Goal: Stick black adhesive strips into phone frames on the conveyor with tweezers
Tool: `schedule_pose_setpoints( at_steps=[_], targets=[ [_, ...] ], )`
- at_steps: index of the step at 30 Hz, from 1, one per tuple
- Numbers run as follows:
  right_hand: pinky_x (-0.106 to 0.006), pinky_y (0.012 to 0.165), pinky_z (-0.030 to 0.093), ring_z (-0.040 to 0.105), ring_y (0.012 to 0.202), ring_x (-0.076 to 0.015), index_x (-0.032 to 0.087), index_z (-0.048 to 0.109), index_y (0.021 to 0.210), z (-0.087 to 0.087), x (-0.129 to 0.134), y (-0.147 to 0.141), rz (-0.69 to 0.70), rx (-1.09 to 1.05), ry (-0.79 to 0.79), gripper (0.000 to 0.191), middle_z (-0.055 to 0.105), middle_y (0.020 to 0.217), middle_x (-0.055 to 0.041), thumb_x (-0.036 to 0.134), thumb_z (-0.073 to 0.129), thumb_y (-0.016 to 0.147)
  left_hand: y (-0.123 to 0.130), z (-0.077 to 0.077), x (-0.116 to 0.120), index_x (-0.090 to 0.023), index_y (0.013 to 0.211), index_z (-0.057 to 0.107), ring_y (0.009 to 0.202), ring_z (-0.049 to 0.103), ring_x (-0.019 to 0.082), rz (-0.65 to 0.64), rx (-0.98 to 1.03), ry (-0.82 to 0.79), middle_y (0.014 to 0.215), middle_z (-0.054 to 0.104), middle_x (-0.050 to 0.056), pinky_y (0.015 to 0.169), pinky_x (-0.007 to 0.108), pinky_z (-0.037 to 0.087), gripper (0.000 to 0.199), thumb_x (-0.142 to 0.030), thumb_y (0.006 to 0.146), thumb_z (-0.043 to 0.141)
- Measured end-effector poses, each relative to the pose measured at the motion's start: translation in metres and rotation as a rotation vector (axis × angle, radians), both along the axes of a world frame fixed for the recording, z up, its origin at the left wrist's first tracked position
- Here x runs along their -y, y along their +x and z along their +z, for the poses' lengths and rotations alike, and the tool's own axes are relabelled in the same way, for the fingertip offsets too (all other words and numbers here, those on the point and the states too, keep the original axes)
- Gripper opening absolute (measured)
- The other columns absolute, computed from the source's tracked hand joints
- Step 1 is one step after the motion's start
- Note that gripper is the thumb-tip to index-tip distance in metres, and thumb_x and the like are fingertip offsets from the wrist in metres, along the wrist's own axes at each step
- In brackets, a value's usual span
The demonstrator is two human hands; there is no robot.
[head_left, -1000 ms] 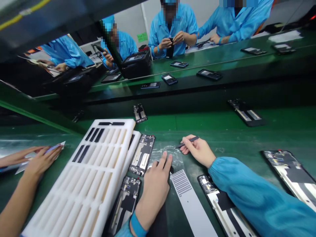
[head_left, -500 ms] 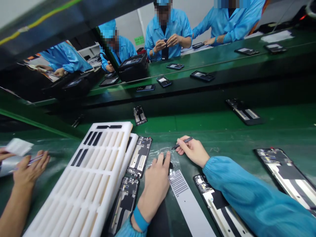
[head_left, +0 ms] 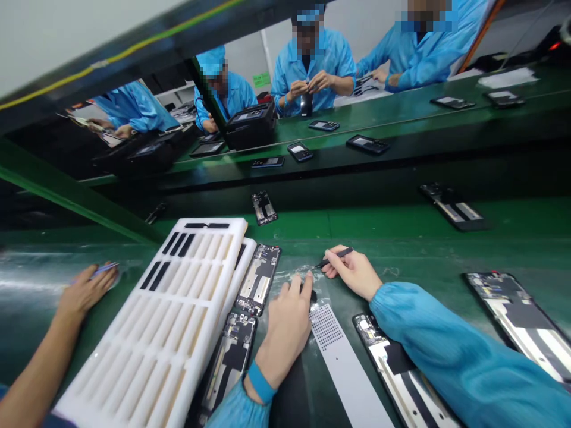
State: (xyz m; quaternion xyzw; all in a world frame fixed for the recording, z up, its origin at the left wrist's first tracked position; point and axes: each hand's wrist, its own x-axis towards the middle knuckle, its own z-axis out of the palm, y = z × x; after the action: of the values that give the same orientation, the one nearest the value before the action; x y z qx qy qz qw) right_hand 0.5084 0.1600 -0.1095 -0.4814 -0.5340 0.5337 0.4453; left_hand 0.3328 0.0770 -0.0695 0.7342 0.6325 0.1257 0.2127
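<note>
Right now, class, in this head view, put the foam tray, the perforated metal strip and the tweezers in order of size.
Foam tray, perforated strip, tweezers. Nearness to the camera may enlarge the strip.

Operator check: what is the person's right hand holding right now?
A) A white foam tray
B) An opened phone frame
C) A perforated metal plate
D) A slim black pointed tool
D. The right hand pinches the slim black pointed tool between thumb and fingers, just above the clear film.
</note>
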Motion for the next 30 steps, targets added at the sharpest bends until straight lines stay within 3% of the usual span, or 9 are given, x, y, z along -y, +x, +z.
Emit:
schedule_pose_setpoints(
  at_steps=[3, 6, 9, 11, 14, 21, 30],
  targets=[
    [-0.030, 0.059, 0.060, 0.071, 0.055, -0.0186, 0.016, 0.065, 0.085, 0.013, 0.004, 0.000, -0.016, -0.041, 0.033, 0.061, 0.073, 0.063, -0.0084, 0.077, 0.061, 0.078, -0.001, 0.004, 0.002, -0.022, 0.132, 0.054, 0.120, 0.052, 0.031, 0.135, 0.304, -0.019, 0.129, 0.057, 0.013, 0.097, 0.046, 0.045, 0.049, -0.004, 0.088, 0.039],
    [-0.030, 0.063, 0.061, 0.073, 0.062, -0.0185, 0.016, 0.066, 0.094, 0.042, 0.019, 0.000, 0.006, -0.096, 0.086, 0.054, 0.075, 0.069, -0.0073, 0.069, 0.057, 0.088, -0.005, 0.016, 0.007, -0.019, 0.123, 0.048, 0.093, 0.058, 0.022, 0.272, 0.677, -0.132, 0.113, 0.058, 0.012, 0.070, 0.035, 0.051, 0.029, -0.027, 0.100, 0.033],
    [-0.026, 0.065, 0.062, 0.073, 0.066, -0.0166, 0.017, 0.069, 0.094, 0.072, 0.037, -0.002, 0.065, -0.099, 0.147, 0.039, 0.075, 0.074, -0.0056, 0.055, 0.059, 0.094, -0.009, 0.031, 0.011, -0.019, 0.121, 0.044, 0.065, 0.048, 0.013, 0.299, 1.045, -0.330, 0.102, 0.057, 0.008, 0.046, 0.024, 0.039, 0.028, -0.034, 0.098, 0.038],
    [-0.023, 0.062, 0.061, 0.073, 0.065, -0.0152, 0.017, 0.071, 0.089, 0.083, 0.045, -0.004, 0.081, -0.065, 0.202, 0.036, 0.075, 0.078, -0.0056, 0.049, 0.058, 0.097, -0.011, 0.037, 0.013, -0.019, 0.122, 0.046, 0.061, 0.043, 0.009, 0.287, 1.242, -0.436, 0.101, 0.056, 0.006, 0.044, 0.021, 0.035, 0.029, -0.032, 0.095, 0.046],
    [-0.021, 0.061, 0.061, 0.073, 0.065, -0.0144, 0.017, 0.073, 0.083, 0.086, 0.049, -0.006, 0.092, 0.007, 0.273, 0.036, 0.074, 0.087, -0.0069, 0.044, 0.056, 0.099, -0.013, 0.041, 0.015, -0.018, 0.122, 0.051, 0.059, 0.044, 0.008, 0.260, 1.451, -0.539, 0.094, 0.055, 0.004, 0.042, 0.019, 0.036, 0.032, -0.029, 0.092, 0.055],
    [-0.022, 0.062, 0.062, 0.072, 0.066, -0.0155, 0.019, 0.073, 0.084, 0.082, 0.051, -0.009, 0.126, 0.062, 0.301, 0.034, 0.073, 0.085, -0.0067, 0.042, 0.055, 0.100, -0.015, 0.038, 0.016, -0.018, 0.118, 0.060, 0.054, 0.047, 0.007, 0.179, 1.662, -0.619, 0.084, 0.060, 0.002, 0.039, 0.016, 0.039, 0.026, -0.020, 0.093, 0.059],
    [-0.020, 0.068, 0.062, 0.073, 0.072, -0.0145, 0.019, 0.072, 0.091, 0.081, 0.052, -0.004, 0.177, 0.069, 0.358, 0.025, 0.073, 0.089, -0.0055, 0.031, 0.053, 0.102, -0.015, 0.041, 0.022, -0.015, 0.119, 0.060, 0.057, 0.050, 0.007, 0.151, 1.672, -0.581, 0.088, 0.062, 0.004, 0.042, 0.016, 0.042, 0.023, -0.019, 0.097, 0.053]
  ],
)
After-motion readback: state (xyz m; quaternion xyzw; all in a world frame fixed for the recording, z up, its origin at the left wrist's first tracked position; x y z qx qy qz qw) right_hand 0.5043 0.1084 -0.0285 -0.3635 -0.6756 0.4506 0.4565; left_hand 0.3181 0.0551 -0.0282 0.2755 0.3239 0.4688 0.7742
